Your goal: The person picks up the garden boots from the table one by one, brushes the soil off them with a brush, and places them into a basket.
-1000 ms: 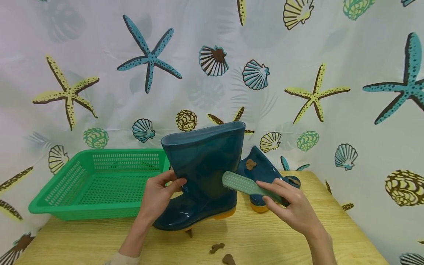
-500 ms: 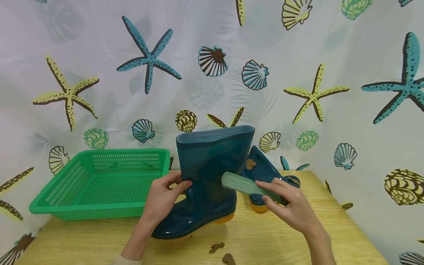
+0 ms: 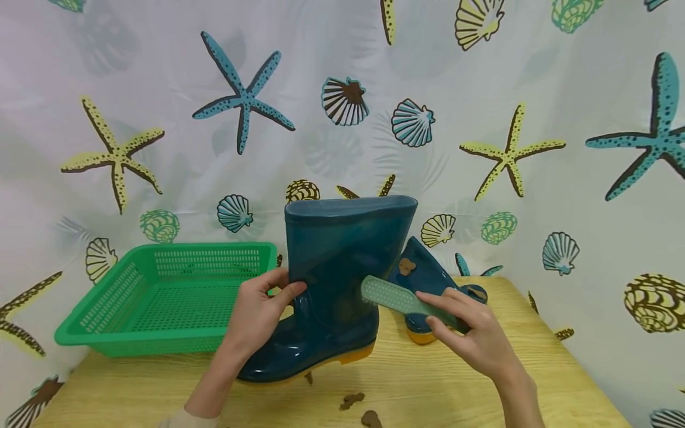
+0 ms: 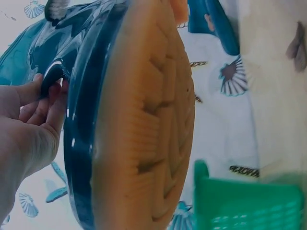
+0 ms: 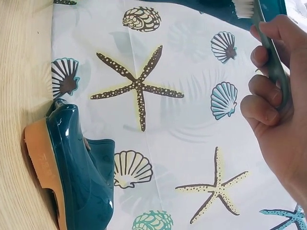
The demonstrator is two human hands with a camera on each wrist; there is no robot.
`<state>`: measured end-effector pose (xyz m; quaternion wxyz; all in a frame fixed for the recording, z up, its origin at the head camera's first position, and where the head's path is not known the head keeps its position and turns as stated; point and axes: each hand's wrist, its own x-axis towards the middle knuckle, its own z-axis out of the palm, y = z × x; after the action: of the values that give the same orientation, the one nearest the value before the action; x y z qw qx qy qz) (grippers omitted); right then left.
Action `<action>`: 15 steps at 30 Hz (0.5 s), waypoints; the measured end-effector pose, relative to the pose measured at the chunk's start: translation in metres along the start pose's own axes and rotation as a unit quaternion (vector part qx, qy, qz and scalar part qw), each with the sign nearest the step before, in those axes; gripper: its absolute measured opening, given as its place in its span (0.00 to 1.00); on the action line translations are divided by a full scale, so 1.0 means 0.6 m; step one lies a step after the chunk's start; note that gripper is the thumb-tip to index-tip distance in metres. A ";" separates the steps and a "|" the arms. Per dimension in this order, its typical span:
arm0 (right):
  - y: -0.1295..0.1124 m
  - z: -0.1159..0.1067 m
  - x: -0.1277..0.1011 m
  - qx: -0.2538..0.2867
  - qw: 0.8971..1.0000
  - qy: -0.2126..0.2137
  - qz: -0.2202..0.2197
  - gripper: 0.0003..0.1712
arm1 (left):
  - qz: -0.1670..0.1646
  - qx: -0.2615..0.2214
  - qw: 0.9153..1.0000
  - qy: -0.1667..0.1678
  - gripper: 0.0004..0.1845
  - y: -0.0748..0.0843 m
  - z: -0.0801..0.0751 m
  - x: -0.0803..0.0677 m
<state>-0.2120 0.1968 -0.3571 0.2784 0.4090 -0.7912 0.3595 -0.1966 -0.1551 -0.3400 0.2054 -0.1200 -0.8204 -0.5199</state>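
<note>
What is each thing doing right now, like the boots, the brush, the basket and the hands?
Upright boot: standing, heel raised, gripped by left hand.
Brush: held by right hand, head against the boot's shaft.
Second boot: lying behind, brown mud spots on it.
Green basket: empty, on table.
Mud bits: loose on table.

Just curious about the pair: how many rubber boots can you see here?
2. One boot stands on the table, held by the left hand; the second boot lies behind it, partly hidden by the brush.
</note>
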 end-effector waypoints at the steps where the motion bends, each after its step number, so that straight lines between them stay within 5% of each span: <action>1: 0.000 0.000 0.000 -0.001 1.000 0.005 -0.006 0.29 | 0.003 0.006 1.000 0.001 0.08 0.004 -0.007 0.003; 9: 0.004 0.000 0.001 -0.008 0.999 0.026 -0.031 0.29 | 0.021 0.058 0.998 0.024 0.12 0.023 -0.075 0.033; 15: 0.007 0.001 -0.002 -0.017 0.999 0.032 -0.035 0.29 | 0.037 0.091 0.994 0.038 0.13 0.014 -0.128 0.063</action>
<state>-0.2154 0.1986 -0.3596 0.3233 0.4195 -0.7731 0.3489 -0.2105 -0.2214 -0.2866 0.2655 -0.1110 -0.8511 -0.4392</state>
